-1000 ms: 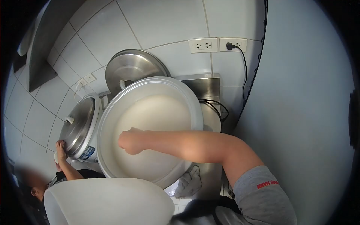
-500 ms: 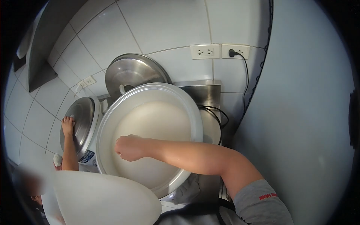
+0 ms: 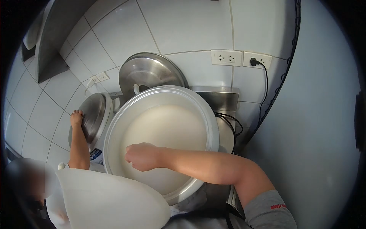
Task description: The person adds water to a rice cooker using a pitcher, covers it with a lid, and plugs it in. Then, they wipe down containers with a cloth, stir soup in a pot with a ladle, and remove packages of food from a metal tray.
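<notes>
A large round pot (image 3: 212, 126) holds pale, whitish contents. Over its lower left part is my right hand (image 3: 143, 157), with the fingers closed; what they hold, if anything, is hidden. The forearm crosses the pot's rim from the right. In the lower left a big white translucent container (image 3: 114, 200) stands tilted in front of the pot, hiding part of its rim. My left hand cannot be made out; a blurred pinkish patch shows at the container's left side.
On the left a co-worker's hand (image 3: 76, 117) touches the metal lid (image 3: 93, 118) of a second cooker. Another metal lid (image 3: 150, 70) leans on the tiled wall. Black cables (image 3: 237, 128) lie right of the pot, below wall sockets (image 3: 226, 58). A grey cloth (image 3: 195, 200) is below.
The view has shifted, so the pots appear farther right. My right hand stays closed over the pot. The co-worker's hand has moved up along the lid, which has tilted.
</notes>
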### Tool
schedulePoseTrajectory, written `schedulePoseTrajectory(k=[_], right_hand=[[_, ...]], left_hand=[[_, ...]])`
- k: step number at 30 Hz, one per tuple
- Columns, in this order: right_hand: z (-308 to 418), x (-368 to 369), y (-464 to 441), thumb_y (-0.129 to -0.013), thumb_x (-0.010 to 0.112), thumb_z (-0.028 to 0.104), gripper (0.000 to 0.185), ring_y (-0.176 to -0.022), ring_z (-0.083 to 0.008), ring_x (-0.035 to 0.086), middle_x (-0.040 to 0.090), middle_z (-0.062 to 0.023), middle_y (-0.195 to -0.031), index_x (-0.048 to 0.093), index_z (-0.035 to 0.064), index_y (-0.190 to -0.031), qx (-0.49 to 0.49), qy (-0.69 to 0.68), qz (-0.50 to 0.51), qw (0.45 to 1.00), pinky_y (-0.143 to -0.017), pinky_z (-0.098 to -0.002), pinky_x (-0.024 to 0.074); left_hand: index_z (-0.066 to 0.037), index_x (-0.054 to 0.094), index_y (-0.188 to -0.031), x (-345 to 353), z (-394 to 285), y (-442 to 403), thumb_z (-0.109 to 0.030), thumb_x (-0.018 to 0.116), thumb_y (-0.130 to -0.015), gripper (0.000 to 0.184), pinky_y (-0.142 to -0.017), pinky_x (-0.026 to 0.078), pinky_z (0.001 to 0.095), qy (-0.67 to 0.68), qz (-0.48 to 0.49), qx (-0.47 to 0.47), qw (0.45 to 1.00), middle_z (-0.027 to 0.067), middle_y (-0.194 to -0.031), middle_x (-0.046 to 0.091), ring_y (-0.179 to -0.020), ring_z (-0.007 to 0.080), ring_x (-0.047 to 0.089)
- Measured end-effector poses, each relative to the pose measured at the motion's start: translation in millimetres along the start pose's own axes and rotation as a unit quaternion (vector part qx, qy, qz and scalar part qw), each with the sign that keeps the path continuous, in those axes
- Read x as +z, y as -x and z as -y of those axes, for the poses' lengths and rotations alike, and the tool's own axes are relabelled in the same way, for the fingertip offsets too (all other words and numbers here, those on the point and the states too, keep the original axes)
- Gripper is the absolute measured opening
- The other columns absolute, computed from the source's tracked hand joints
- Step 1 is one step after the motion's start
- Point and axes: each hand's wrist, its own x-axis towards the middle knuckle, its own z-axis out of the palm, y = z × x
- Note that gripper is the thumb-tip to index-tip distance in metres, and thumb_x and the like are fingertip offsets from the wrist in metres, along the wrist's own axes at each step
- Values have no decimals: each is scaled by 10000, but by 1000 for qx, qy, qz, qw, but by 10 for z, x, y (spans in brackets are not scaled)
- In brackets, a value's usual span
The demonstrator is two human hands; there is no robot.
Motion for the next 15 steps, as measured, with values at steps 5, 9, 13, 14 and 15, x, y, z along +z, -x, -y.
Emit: schedulePoseTrajectory(k=[5, 9, 13, 14, 15], right_hand=[[18, -31, -19, -713, 491, 68, 156, -807, -308, 552, 534, -162, -908, 590, -4, -809, 46, 11, 96, 994, -708, -398, 452], [6, -16, -27, -712, 499, 67, 137, -811, -312, 550, 534, -165, -914, 583, -7, -790, 47, 10, 103, 994, -708, -397, 451], [1, -25, -18, -689, 498, 41, 120, -789, -322, 561, 548, -178, -870, 583, -15, -752, 55, 1, 87, 995, -680, -398, 462], [-12, -5, -9, -667, 494, 15, 116, -764, -328, 575, 566, -192, -817, 588, -24, -722, 44, 2, 64, 997, -655, -400, 473], [-19, 11, -2, -644, 489, -10, 115, -739, -334, 588, 584, -205, -764, 592, -33, -691, 33, 2, 42, 999, -629, -401, 485]], left_hand=[[-144, 585, -839, -103, -69, 42, -133, 510, -751, 116, -921, 338, 339, 16, -55, -71, 996, 29, -951, 567, -997, 182, 494], [-148, 564, -1037, 136, 714, 8, -209, 391, -843, 267, -1038, 152, 372, 305, -200, -199, 910, 34, -1078, 542, -1070, 196, 460], [-126, 541, -1049, -303, 1146, 505, -204, 400, -844, 261, -981, 156, 356, 612, -204, -360, 674, 33, -1031, 531, -1014, 181, 447], [-120, 535, -1051, -419, 1188, 617, -203, 402, -844, 260, -967, 157, 351, 646, -212, -355, 642, 33, -1020, 528, -999, 178, 444], [-115, 530, -1054, -541, 1206, 755, -201, 404, -844, 260, -953, 158, 347, 677, -218, -348, 611, 32, -1008, 525, -985, 174, 441]])
